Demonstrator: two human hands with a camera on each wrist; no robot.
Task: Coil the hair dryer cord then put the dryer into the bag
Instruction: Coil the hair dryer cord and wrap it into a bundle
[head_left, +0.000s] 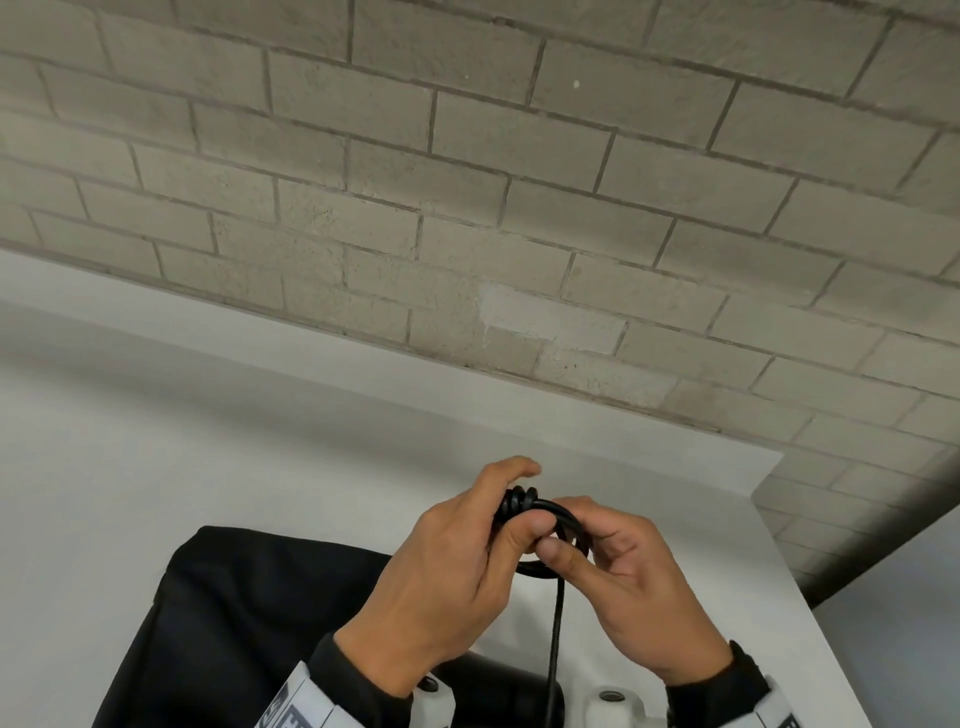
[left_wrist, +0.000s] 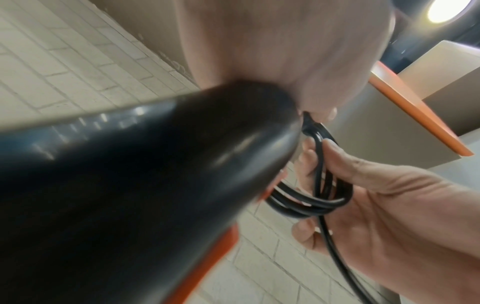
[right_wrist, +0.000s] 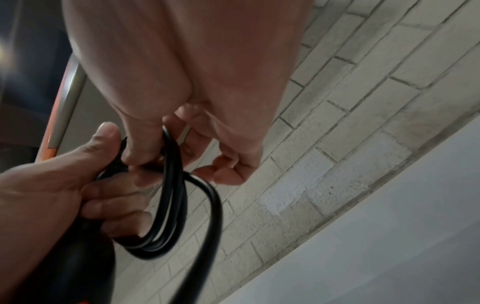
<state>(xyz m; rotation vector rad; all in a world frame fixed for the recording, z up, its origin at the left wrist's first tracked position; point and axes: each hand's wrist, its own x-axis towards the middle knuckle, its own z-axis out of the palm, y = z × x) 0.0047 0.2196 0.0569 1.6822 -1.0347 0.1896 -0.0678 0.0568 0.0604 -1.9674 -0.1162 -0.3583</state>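
My left hand (head_left: 483, 540) grips the end of the black hair dryer (left_wrist: 130, 185) handle, and its thumb pins the cord's ribbed collar (head_left: 515, 500). Beside that collar the black cord (head_left: 563, 512) lies in a few small loops (right_wrist: 168, 216). My right hand (head_left: 576, 540) pinches those loops between thumb and fingers (left_wrist: 335, 160). A loose length of cord (head_left: 555, 649) hangs straight down from them. The black fabric bag (head_left: 234, 623) lies flat on the white table (head_left: 156, 441), below and left of my hands. My wrists hide most of the dryer's body in the head view.
A grey brick wall (head_left: 467, 182) stands right behind the table. The table's right edge (head_left: 769, 519) ends close to my right hand. Orange-edged furniture (left_wrist: 415, 115) shows in the left wrist view.
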